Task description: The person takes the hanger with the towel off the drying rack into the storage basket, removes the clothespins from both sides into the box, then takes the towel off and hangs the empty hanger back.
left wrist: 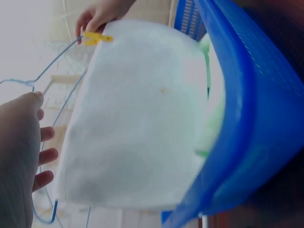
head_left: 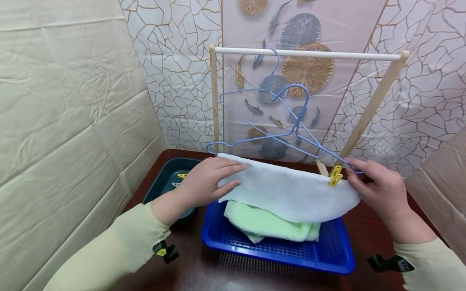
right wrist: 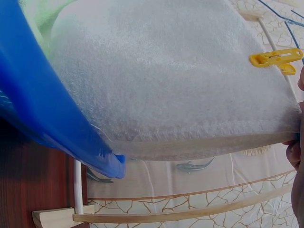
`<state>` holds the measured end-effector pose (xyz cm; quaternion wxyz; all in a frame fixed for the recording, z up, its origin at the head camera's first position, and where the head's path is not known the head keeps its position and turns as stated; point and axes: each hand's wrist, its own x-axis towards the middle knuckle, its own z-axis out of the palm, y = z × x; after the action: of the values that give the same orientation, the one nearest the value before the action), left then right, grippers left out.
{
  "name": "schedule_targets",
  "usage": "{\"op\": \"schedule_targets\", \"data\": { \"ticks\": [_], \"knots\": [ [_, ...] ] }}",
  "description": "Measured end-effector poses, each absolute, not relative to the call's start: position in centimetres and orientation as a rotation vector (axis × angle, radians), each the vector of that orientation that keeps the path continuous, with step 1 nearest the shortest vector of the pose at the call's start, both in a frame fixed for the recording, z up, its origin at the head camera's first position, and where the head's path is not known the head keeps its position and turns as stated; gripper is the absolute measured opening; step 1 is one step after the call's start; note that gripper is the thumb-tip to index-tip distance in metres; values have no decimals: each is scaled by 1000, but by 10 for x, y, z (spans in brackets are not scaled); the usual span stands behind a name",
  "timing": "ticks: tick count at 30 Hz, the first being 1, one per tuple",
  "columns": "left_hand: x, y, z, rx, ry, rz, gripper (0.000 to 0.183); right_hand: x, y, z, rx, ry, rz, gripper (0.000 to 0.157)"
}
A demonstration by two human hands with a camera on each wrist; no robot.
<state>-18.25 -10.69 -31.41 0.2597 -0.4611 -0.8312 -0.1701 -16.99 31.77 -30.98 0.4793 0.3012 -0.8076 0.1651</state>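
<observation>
A white towel (head_left: 287,188) hangs from the lower bar of a blue clothes hanger (head_left: 255,139). Near its right end, a yellow clothespin (head_left: 335,176) clips the towel to the hanger. My right hand (head_left: 382,188) pinches the hanger's right end beside the clothespin. My left hand (head_left: 207,178) is in front of the towel's upper left part, its fingers extended and apart. In the left wrist view, the left hand (left wrist: 19,137) grips nothing. Below the towel, a folded light green towel (head_left: 269,222) lies in a blue basket (head_left: 276,258).
A second blue hanger (head_left: 240,91) hangs on the white rod (head_left: 309,53) of a wooden-sided rack (head_left: 375,105) behind. At the left, a dark green tray (head_left: 158,182) holds clothespins (head_left: 182,176). Pale fabric (head_left: 73,121) stands on the left side.
</observation>
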Motion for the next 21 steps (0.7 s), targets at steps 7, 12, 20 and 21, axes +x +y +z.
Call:
{"op": "schedule_targets", "data": {
  "ticks": [7,12,20,21],
  "knots": [
    [-184,-81,-305,-1292,-2247,-467,42,-170,318,-310,731,-1975,410,52],
    [-185,-60,-295,-1322,-2269,-456,41,-170,317,-310,733,-1970,399,53],
    [-184,-19,-283,-1373,-2320,-461,42,-171,315,-309,753,-1954,392,51],
    [-184,-14,-282,-1371,-2338,-469,42,-171,315,-309,754,-1953,390,51]
  ]
}}
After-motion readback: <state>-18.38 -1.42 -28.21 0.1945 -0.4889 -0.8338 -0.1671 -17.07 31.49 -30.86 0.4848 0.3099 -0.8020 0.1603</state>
